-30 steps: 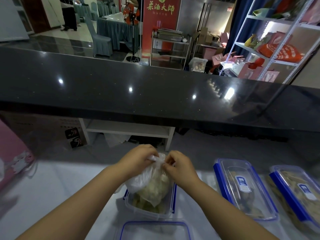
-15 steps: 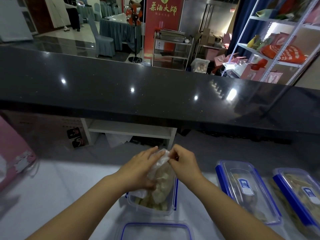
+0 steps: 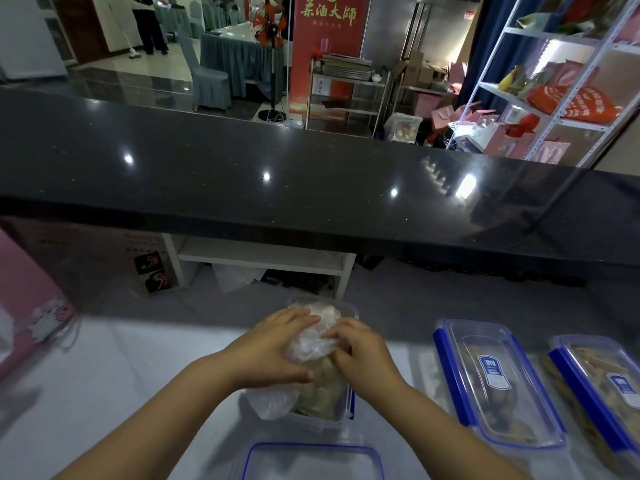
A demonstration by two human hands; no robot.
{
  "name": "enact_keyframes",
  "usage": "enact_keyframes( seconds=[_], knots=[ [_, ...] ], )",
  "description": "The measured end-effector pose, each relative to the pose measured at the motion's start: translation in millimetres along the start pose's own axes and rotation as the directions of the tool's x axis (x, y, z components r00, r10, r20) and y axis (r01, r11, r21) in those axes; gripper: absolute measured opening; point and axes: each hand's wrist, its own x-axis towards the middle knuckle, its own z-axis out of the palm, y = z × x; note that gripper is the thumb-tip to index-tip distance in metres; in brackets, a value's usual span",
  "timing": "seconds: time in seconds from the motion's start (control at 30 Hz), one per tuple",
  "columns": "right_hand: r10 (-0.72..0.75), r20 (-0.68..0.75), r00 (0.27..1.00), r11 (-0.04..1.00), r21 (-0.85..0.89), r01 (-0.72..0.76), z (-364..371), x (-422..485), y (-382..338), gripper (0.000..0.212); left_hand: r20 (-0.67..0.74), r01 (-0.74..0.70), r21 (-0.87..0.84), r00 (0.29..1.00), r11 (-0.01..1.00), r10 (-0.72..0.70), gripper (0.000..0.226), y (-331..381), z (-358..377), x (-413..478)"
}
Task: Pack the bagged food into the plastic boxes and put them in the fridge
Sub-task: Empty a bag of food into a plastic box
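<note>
**Bag pressed into box**

Nearest us, 1 loose lid (image 3: 311, 459). Beyond, our left hand (image 3: 270, 351) presses flat on the bag of food (image 3: 311, 341) in the open box (image 3: 322, 426); our right hand (image 3: 363, 355) pinches its top. 2 lidded boxes (image 3: 498, 386) stand rightward.

Left hand (image 3: 273, 348) presses bagged food (image 3: 313, 341) into plastic box (image 3: 322, 426); right hand (image 3: 363, 355) pinches it

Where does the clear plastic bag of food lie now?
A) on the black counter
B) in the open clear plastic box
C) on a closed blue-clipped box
B: the left hand presses and the right hand pinches the clear plastic bag of food inside the open clear plastic box.
</note>
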Motion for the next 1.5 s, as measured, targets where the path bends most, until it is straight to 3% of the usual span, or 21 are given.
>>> enact_keyframes(
  seconds=[0.17, 0.33, 0.5, 0.63, 0.83, 0.97, 1.1, 1.17, 1.27, 1.4, 1.5],
  knots=[
    [-0.029, 0.016, 0.999, 1.000, 0.001, 0.029, 4.1, -7.9, 0.2, 0.032, -0.033, 0.016, 0.065, 0.999, 0.998, -0.014, 0.102, 5.7, 9.0, -4.8],
    [0.040, -0.020, 0.999, 0.999, -0.006, -0.040, -1.5, 5.5, 0.4, 0.037, -0.124, 0.030, 0.048, 0.992, 0.998, -0.024, 0.100, 7.2, 15.7, 0.4],
    [0.049, -0.019, 0.999, 0.995, 0.086, -0.048, 0.7, -3.8, -1.6, 0.041, -0.092, -0.011, 0.045, 0.996, 0.999, 0.015, 0.104, 8.6, 23.3, -13.7],
    [0.048, -0.028, 0.998, 0.986, 0.161, -0.042, 6.7, -13.8, 0.7, 0.039, -0.171, 0.019, 0.033, 0.985, 0.999, -0.013, 0.106, 12.3, 35.8, -20.1],
    [0.074, 0.104, 0.992, 0.973, 0.210, -0.094, 0.8, -18.4, -6.6, 0.051, -0.224, 0.076, -0.058, 0.971, 0.995, -0.087, 0.106, 9.7, 42.1, -14.1],
    [0.006, 0.045, 0.999, 1.000, -0.005, -0.006, 2.0, -26.9, 0.6, 0.043, -0.210, -0.012, -0.039, 0.978, 0.999, 0.003, 0.086, 8.8, 36.1, -15.4],
    [-0.097, -0.033, 0.995, 0.995, -0.041, 0.096, 10.2, -30.2, -0.9, 0.020, -0.340, -0.091, -0.080, 0.939, 0.993, 0.059, 0.054, 9.3, 33.2, -18.8],
    [-0.110, -0.112, 0.988, 0.993, 0.016, 0.113, 9.7, -29.9, -3.7, 0.013, -0.401, -0.121, -0.123, 0.914, 0.985, 0.062, 0.042, 13.8, 35.1, -23.6],
    [-0.074, -0.150, 0.986, 0.985, 0.146, 0.096, 6.8, -28.2, -10.9, 0.009, -0.493, -0.166, -0.133, 0.866, 0.977, 0.080, 0.044, 19.1, 34.3, -26.9],
    [0.106, 0.031, 0.994, 0.886, 0.452, -0.108, 2.2, -32.2, -16.7, 0.023, -0.406, -0.182, -0.125, 0.906, 0.975, 0.117, 0.056, 18.2, 32.9, -27.0],
    [0.215, -0.091, 0.972, 0.865, 0.481, -0.146, -5.4, -26.0, -15.0, 0.027, -0.365, -0.200, -0.036, 0.915, 0.979, 0.173, 0.037, 12.4, 35.8, -25.4]
  ],
)
